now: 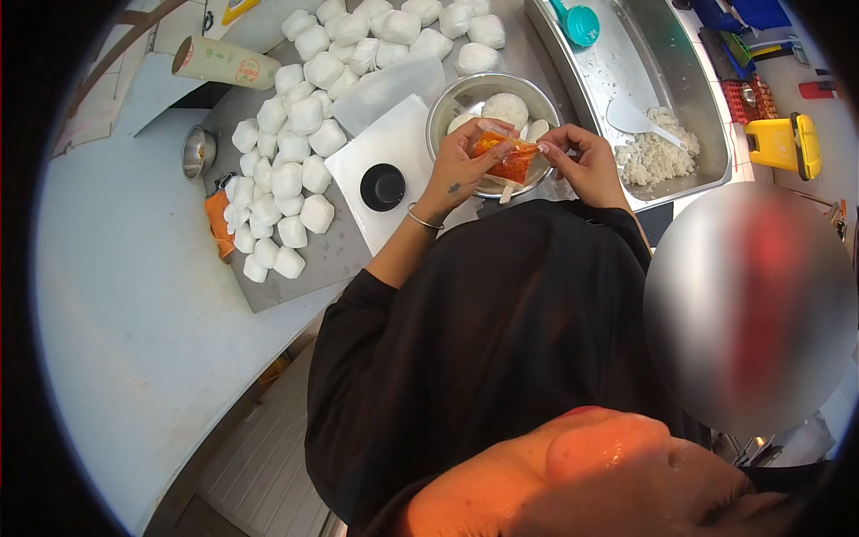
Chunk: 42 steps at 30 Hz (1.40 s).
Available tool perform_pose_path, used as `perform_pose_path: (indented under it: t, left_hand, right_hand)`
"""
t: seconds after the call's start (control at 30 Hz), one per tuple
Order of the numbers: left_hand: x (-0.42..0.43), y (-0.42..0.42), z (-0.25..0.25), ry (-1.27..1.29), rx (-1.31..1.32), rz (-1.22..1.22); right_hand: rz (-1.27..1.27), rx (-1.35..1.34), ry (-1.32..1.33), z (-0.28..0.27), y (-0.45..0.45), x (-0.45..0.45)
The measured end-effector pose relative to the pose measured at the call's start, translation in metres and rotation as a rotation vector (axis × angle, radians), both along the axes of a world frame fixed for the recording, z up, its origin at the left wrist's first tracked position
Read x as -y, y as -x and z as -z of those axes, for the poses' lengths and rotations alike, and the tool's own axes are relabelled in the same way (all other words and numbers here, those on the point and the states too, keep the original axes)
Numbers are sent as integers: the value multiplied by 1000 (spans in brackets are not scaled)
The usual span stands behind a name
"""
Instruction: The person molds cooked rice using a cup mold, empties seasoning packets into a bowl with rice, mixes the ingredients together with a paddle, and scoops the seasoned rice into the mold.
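My left hand (pixel 467 166), a bangle on its wrist, pinches a small clear plastic packet of orange-red sauce (pixel 512 166). At the packet's other edge, the fingers of my right hand (pixel 586 163) are closed on its corner. Below both hands stands a round steel bowl (pixel 436 111) with white rounded lumps of rice (pixel 506 109) and a white spoon or paddle in it. The packet hides part of the bowl. A small black cup (pixel 383 187) rests on white paper (pixel 353 166) beside my left forearm.
Many white wrapped bundles (pixel 288 179) cover the metal table. At right, a deep steel tray (pixel 617 54) holds loose rice (pixel 662 157), a white paddle (pixel 640 118) and a teal scoop (pixel 580 27). A paper cup (pixel 224 63) lies on its side near a small metal bowl (pixel 198 152).
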<state>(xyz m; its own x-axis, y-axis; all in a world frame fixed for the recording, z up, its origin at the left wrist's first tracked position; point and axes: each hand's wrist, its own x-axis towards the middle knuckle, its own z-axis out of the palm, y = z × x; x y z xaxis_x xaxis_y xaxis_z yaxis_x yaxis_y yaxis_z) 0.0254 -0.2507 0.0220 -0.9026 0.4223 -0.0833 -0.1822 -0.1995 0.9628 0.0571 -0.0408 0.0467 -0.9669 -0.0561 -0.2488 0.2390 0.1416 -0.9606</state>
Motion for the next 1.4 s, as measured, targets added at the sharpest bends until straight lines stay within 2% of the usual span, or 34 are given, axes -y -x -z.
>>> perform_pose_path:
  t: [0.13, 0.23, 0.33, 0.43, 0.53, 0.57, 0.67, 0.77, 0.87, 0.97, 1.13, 1.27, 1.4]
  left_hand:
    - [4, 0, 0, -23, 19, 10]
    - [3, -1, -5, -38, 59, 21]
    - [4, -2, -1, -18, 85, 41]
    - [4, -3, 2, -7, 150, 41]
    - [3, -5, 2, -1, 140, 14]
    - [4, -5, 1, 3, 117, 0]
    - [12, 4, 15, 90, -84, 3]
    - [8, 8, -18, 370, -388, -110]
    - [15, 18, -18, 728, -796, -12]
    - [13, 19, -14, 665, -794, -52]
    - [10, 15, -18, 752, -818, -33]
    - [9, 12, -20, 814, -804, 22]
    - [5, 12, -5, 703, -972, 46]
  right_hand:
    - [-49, 221, 5, -4, 6, -2]
    - [-71, -143, -116, 2, 6, 1]
    - [-38, -172, -108, -1, 6, 5]
    - [44, 7, 90, 3, 3, 3]
    - [65, -105, 144, 11, 4, 7]
    - [59, -69, 161, 10, 4, 8]
    - [16, -18, 181, 5, 6, 9]
    - [-66, -64, 135, 2, 8, 10]
    - [-110, -80, 97, 0, 12, 10]
    - [-114, -100, 66, 1, 15, 11]
    - [-146, -91, -48, 2, 16, 12]
    - [-250, -262, -298, -7, 19, 16]
    - [-299, -438, -472, -2, 18, 21]
